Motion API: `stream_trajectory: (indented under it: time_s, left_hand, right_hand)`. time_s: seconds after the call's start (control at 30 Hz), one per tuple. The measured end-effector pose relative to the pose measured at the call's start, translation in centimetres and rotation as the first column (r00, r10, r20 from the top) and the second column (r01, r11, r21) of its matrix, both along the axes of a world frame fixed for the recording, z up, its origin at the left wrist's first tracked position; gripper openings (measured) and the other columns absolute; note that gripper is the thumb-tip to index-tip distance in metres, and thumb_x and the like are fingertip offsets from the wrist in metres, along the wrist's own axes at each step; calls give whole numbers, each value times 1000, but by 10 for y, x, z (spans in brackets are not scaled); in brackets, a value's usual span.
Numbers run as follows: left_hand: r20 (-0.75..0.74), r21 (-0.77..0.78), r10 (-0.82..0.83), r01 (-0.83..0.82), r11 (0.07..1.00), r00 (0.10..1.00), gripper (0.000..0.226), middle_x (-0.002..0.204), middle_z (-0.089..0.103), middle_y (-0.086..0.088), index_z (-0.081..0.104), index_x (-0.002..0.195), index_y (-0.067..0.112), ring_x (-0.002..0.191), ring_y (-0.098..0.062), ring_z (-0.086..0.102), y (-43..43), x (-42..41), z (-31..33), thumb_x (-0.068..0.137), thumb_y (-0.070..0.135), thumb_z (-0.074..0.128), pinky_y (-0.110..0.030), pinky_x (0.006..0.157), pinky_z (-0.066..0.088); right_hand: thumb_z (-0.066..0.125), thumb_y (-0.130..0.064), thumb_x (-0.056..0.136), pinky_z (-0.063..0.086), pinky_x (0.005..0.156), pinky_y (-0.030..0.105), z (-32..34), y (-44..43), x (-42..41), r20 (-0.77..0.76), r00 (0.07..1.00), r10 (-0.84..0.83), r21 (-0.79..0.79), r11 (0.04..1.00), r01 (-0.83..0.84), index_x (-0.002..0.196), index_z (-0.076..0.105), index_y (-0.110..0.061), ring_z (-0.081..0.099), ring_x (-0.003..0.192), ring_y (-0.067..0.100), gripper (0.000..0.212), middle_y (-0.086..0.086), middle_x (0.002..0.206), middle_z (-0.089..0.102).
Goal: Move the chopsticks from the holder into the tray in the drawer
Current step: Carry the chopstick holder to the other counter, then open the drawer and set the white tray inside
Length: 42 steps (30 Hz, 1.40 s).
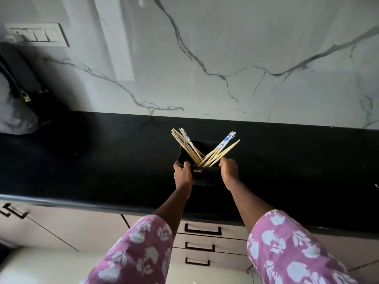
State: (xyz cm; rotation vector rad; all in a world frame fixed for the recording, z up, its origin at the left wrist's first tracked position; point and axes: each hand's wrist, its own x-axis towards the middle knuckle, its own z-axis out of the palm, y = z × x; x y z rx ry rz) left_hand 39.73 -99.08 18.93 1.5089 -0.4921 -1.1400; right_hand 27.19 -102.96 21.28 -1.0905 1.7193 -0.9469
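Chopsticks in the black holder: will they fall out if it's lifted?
Probably not while the holder is upright: the left hand and right hand grip its sides. The chopsticks lean loose in two bunches, so they would likely shift and rattle. They stick out past the rim, so tilting might spill them.

White marble wall, grey veins, glossy; pale vertical reflection upper left. Switch plate far left. Black countertop runs full width. Cream cabinet fronts below, black handles. Dark bag with padlock, left end.
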Motion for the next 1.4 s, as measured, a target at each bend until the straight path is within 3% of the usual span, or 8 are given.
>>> stream_trajectory:
  time_s: [0.2,0.47,0.67,0.77,0.97,1.13,1.3,1.4]
  left_hand:
    - [45,33,1,-2,999,999,41,108,59,-7,42,129,23,92,-25,62,-35,5,0,89,30,44,-37,74,53]
    - [157,16,2,-4,1000,988,54,132,52,-11,36,140,14,119,-26,52,-39,8,-1,94,39,47,-41,103,42]
    - [360,-60,94,-77,995,928,56,143,43,-9,38,141,13,131,-24,42,-1,5,-4,95,44,45,-30,100,34]
    - [493,-131,121,-64,989,862,39,126,57,-4,52,127,15,117,-21,53,34,-3,-15,96,36,42,-28,87,39]
    - [816,-100,-39,207,973,576,21,100,64,-4,63,101,12,94,-19,58,114,-25,-62,95,20,45,-23,73,38]
    - [929,62,-190,373,926,317,16,93,67,-11,66,95,6,89,-28,62,167,-31,-111,92,15,53,-33,68,47]
    - [890,357,-445,457,814,97,39,137,50,-7,47,133,12,126,-22,44,154,-24,-149,96,15,38,-30,102,36]
    - [855,464,-518,480,744,-23,46,149,36,-6,33,143,10,139,-19,30,130,-21,-173,97,10,32,-26,114,17]
  right_hand:
    - [44,-13,85,36,73,32,-3,-29,5,24,999,-29,29,999,28,95,63,5,52,83,27,27,14,89,56]
    - [44,-24,88,39,73,34,-8,-30,6,53,998,-21,-8,1000,21,59,54,-10,52,78,25,33,3,67,55]
    - [49,-27,94,29,111,34,-11,11,4,-89,994,-58,-243,969,34,134,46,-1,40,134,30,48,17,142,47]
    - [49,-21,96,18,117,30,-25,49,-1,-262,965,-9,-380,920,-94,141,37,0,27,143,24,51,16,151,34]
    - [67,-6,82,45,101,39,-84,143,-19,-609,791,51,-519,729,-446,121,60,3,54,124,32,41,20,129,59]
    - [86,-8,53,57,82,38,-142,199,-37,-845,493,204,-284,611,-739,100,73,-1,71,97,27,50,14,103,74]
    - [92,-21,48,60,75,25,-175,194,-29,-870,350,349,-15,690,-724,90,76,-11,73,85,19,46,4,88,77]
    - [80,-14,71,51,96,28,-195,170,-20,-882,329,336,39,749,-661,115,66,-6,66,109,24,47,12,114,70]
